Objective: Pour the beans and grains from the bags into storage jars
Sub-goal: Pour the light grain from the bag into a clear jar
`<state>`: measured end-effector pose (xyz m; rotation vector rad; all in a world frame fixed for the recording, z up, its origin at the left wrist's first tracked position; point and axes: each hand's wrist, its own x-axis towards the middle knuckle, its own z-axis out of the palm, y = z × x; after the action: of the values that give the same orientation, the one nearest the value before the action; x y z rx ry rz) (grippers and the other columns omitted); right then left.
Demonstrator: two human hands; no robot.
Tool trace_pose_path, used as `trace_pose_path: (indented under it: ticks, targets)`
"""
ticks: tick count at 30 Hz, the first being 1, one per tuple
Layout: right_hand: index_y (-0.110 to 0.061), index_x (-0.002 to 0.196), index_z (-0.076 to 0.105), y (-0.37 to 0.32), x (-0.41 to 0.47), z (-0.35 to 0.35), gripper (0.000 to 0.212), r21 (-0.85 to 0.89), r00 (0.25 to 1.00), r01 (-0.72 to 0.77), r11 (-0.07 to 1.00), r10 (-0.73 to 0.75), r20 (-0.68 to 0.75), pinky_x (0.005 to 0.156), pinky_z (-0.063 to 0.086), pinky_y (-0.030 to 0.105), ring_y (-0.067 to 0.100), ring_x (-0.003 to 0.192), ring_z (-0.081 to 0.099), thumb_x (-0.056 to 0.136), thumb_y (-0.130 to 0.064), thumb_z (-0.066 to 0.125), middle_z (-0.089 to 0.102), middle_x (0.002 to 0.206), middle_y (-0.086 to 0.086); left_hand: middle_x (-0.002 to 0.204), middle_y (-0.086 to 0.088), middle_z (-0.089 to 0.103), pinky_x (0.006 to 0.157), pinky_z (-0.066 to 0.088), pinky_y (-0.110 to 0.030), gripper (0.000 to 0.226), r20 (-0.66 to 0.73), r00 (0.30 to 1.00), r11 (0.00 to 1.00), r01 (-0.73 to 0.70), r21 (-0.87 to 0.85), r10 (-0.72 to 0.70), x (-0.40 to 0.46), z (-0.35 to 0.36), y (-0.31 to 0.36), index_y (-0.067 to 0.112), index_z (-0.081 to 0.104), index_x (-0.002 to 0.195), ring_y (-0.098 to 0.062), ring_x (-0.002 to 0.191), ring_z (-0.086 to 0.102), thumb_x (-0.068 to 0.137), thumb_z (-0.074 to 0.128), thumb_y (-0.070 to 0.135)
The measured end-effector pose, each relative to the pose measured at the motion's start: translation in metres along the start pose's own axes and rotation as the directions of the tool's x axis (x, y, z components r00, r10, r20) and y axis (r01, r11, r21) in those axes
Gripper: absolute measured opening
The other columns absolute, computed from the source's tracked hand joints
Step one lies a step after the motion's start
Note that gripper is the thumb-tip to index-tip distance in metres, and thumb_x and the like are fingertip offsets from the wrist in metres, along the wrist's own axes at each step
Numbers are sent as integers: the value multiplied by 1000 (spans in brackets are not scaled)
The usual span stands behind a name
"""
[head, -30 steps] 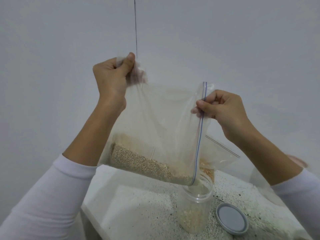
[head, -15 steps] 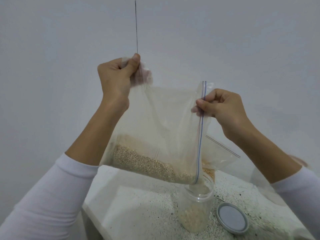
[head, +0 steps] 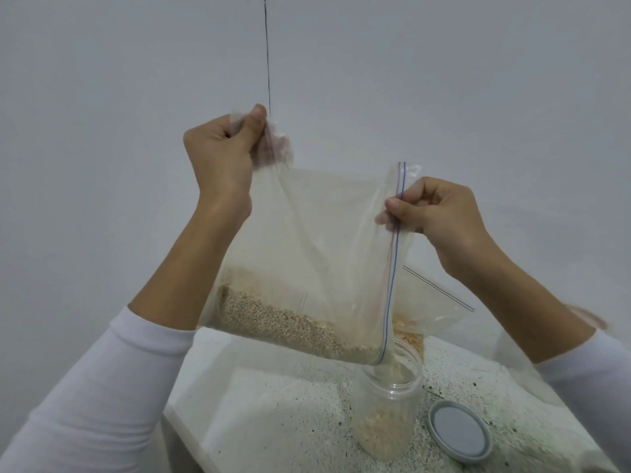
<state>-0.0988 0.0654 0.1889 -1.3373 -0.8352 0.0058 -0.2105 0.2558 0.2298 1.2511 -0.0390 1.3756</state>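
Note:
A clear zip bag (head: pixel 317 240) hangs tilted in the air, pale grain (head: pixel 280 326) heaped along its lower edge. My left hand (head: pixel 222 155) grips the bag's raised bottom corner. My right hand (head: pixel 433 213) pinches the blue zip strip at the bag's mouth. The mouth's lowest corner sits over a clear plastic jar (head: pixel 389 407) on the counter, and grain runs from it into the jar. The jar holds grain in its lower part.
A grey round lid (head: pixel 459 431) lies flat on the speckled counter (head: pixel 290 414) right of the jar. Another zip bag (head: pixel 430 312) with yellowish grain stands behind the jar. The counter's left edge drops off near the jar. A blank wall is behind.
My left hand has shifted slightly right with the bag's corner. The grain has slid further toward the mouth and the level in the jar has risen a little.

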Motion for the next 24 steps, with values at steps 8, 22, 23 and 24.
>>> trace_pose_path:
  ticks: [8,22,23,24]
  targets:
    - [-2,68,52,1,-3,3,22,26,999,24,999,-23,-34,58,55,23,14,51,64,84,8,63,66,60,14,54,-7,61,60,53,-37,38,1,1000,999,6,-39,-6,2,-2,1,7,61,50,-25,49,59,88,65,3]
    - [-2,69,52,2,-1,3,21,10,1000,18,1000,-18,-13,61,55,28,23,57,63,84,7,63,67,61,12,54,-7,63,58,53,-34,28,22,1000,999,-21,38,21,0,1,1,0,62,62,-25,50,61,88,66,8]
    - [-2,70,52,1,-2,3,20,23,1000,22,1000,-21,-21,60,55,26,20,55,64,84,7,63,66,63,15,53,-6,62,57,53,-33,28,1,1000,999,-20,26,20,0,0,1,0,62,61,-25,50,61,88,65,7]
    - [-2,71,52,0,-2,2,20,36,999,31,999,-29,-35,58,55,24,16,53,64,84,8,62,64,66,20,52,-6,61,55,52,-31,30,-22,999,1000,-24,14,24,1,-1,2,1,61,60,-23,49,61,89,65,6]
